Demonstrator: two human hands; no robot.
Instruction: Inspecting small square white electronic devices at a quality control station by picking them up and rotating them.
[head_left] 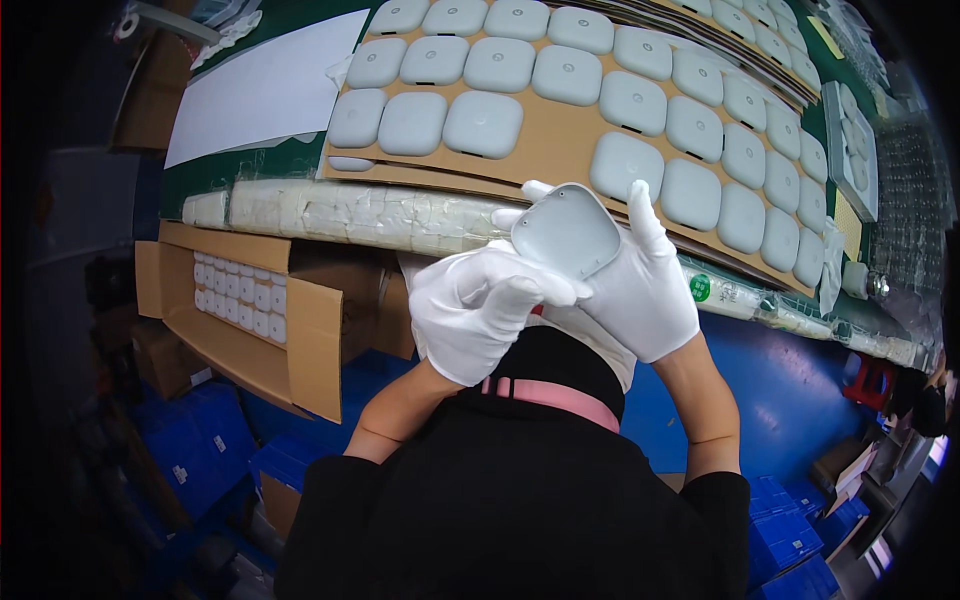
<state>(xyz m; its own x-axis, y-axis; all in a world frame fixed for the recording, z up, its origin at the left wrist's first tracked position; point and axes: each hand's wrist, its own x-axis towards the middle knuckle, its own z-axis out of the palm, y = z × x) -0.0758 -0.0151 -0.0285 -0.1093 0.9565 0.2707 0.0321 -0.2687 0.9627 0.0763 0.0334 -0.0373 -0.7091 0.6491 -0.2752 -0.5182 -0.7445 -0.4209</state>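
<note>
A light grey rounded-square plastic cover [567, 232] is tilted in front of me, hollow side up, with small holes near its corners. My right hand [650, 290], white-gloved, holds it from beneath; the fingertips peek out past its far left edge and the thumb stands raised at the right. My left hand [475, 312], also gloved, is closed, thumb and fingers pressed together against the cover's near edge. Whatever those left fingers may pinch is hidden. Just beyond, rows of similar grey covers [483, 126] lie outer side up on a cardboard sheet [555, 135].
The bench's front edge [370, 215] is wrapped in clear plastic. At lower left stands an open carton [315, 350] with rows of small white pieces. White sheets [265, 95] lie at the far left, a grey tray [850, 150] at the right. Blue boxes [195, 445] stand below.
</note>
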